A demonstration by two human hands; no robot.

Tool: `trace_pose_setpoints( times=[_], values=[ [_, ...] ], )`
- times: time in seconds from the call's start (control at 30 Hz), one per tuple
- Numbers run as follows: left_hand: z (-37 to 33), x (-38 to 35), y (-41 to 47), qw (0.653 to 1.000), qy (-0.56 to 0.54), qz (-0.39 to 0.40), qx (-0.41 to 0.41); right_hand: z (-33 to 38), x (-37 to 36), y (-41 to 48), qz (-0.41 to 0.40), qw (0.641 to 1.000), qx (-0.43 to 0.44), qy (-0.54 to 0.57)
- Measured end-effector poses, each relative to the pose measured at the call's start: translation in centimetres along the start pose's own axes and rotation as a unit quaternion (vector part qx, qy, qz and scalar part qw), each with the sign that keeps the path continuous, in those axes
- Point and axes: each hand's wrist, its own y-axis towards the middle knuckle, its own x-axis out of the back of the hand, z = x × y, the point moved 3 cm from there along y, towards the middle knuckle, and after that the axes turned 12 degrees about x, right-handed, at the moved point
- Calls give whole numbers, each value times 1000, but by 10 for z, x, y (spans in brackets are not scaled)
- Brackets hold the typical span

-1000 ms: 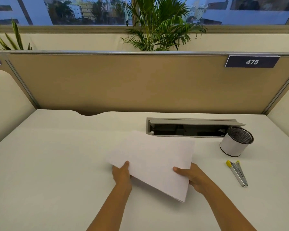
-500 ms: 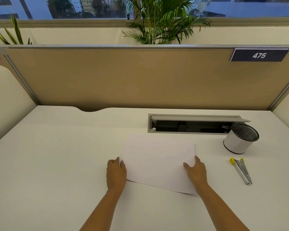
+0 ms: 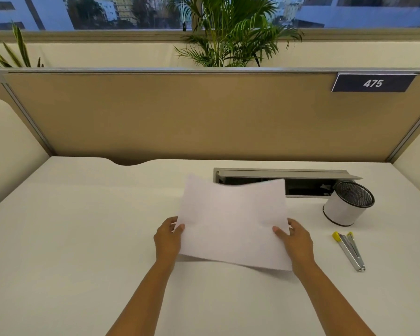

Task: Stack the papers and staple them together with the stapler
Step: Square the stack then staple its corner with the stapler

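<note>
White papers [image 3: 232,221] are held up off the desk, tilted toward me, their lower edge just above the white surface. My left hand [image 3: 168,238] grips their left edge with the thumb on top. My right hand [image 3: 293,241] grips the right edge the same way. How many sheets there are cannot be told. A silver stapler [image 3: 349,250] with yellow tips lies flat on the desk to the right of my right hand, untouched.
A white pen cup with a black mesh inside [image 3: 347,203] stands behind the stapler. An open grey cable tray [image 3: 310,175] is set into the desk behind the papers. A tan partition [image 3: 204,117] closes the back of the desk.
The papers lay flat under both palms half a second ago. Both hands have now gripped the side edges and lifted the papers up, tilted toward me.
</note>
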Motion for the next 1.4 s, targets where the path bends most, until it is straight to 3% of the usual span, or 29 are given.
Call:
trace_pose_setpoints(
  times=[0.13,0.27,1.13,1.4],
  values=[
    [-25,-8,-15,992,-105,32,-62,37,9,-8,-42,986,109,122],
    [-34,-18,-20,985,-139,57,-82,44,5,-11,-17,982,129,139],
    [-27,-26,-7,989,-120,47,-68,11,-12,5,30,991,77,103],
    [-53,-9,-2,995,-62,4,-81,19,9,18,36,986,23,159]
  ],
)
